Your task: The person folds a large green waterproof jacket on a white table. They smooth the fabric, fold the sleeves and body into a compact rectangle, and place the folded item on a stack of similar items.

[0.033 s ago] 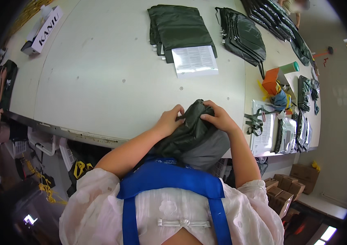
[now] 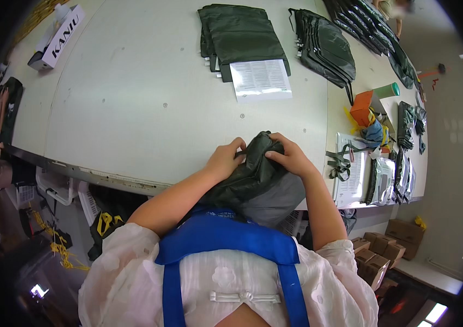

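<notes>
A crumpled dark green fabric bag (image 2: 242,188) with a greyer side hangs over the table's front edge, against my blue apron. My left hand (image 2: 225,159) pinches the bag's upper left edge between thumb and fingers. On the other side of its bunched top, my right hand (image 2: 291,155) grips the fabric, thumb in front and fingers behind. The lower part of the bag drops below the tabletop. Ahead of my hands lies a stack of flat dark green bags (image 2: 245,38), with a printed sheet in a clear sleeve (image 2: 261,82) at its near end.
Folded drawstring bags (image 2: 324,49) lie at the back right of the white table (image 2: 117,109). An orange box (image 2: 365,109), a green roll (image 2: 386,90), a coiled strap (image 2: 340,165) and packaged bags (image 2: 382,180) occupy the right. A white box (image 2: 57,41) stands far left. Cardboard boxes (image 2: 378,250) sit below right.
Almost nothing differs. The bunched top of the bag and my right hand have shifted very slightly; both hands keep their hold.
</notes>
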Available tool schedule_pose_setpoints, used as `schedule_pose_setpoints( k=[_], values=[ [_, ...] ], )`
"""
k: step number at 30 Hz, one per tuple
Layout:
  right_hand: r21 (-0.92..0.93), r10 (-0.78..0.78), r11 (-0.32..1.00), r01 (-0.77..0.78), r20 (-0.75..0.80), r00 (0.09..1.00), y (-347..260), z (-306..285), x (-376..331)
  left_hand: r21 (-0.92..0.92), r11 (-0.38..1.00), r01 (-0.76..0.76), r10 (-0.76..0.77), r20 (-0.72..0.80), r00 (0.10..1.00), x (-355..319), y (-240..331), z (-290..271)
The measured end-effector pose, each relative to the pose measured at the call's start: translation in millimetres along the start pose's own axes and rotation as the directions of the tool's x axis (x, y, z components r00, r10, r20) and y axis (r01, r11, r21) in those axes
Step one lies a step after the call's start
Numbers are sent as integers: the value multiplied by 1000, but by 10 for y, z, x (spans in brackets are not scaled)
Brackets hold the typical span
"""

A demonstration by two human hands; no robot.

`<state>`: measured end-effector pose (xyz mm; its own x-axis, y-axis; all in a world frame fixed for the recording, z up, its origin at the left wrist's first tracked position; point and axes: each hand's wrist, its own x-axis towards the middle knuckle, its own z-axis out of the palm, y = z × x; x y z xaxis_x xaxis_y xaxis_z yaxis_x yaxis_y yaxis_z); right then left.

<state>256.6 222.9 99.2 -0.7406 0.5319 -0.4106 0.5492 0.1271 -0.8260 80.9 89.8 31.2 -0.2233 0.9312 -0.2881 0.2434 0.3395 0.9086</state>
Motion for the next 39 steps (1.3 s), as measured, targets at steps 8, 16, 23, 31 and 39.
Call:
schedule_pose_setpoints(
  k=[8,16,23,31,39],
  values=[
    [-641,-234,748,169,-17,972,-181,401,37,281,915,-289,364,-268,892,141,-129,-29],
    [-855,-250,513,72,-69,966,16,538,86,425,842,-332,469,-273,840,163,-80,-40],
    [-197,-228,952,233,47,972,83,281,137,-52,994,-94,77,-267,961,84,-230,-134],
    [-331,-218,910,249,127,968,-48,291,223,-834,415,364,-343,228,911,149,-374,-203],
    [-885,-288,411,217,99,952,-194,717,321,-786,616,47,-271,-155,950,68,-378,-142]
  ],
)
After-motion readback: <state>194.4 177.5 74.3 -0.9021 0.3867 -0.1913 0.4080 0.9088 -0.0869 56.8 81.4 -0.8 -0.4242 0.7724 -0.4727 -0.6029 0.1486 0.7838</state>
